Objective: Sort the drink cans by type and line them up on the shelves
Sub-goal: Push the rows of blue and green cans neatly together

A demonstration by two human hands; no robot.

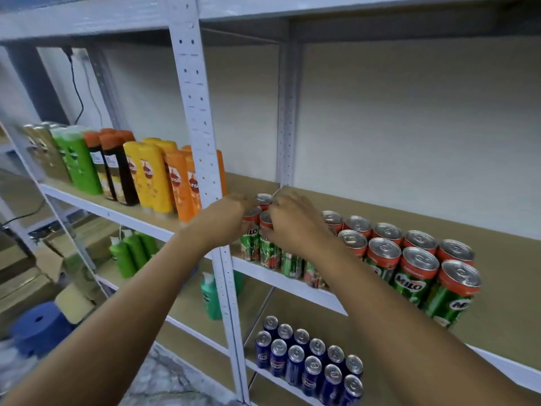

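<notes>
Hands are working at the left end of the middle shelf (292, 281), among the green Milo cans (415, 276). Left hand (227, 222) is curling its fingers round one can (251, 238); right hand (295, 221) is gripping the neighbouring can (268, 244). More green cans are standing in rows to the right. Blue cans (310, 364) are lining the shelf below, and shampoo bottles (152, 177) are filling the bay to the left.
</notes>
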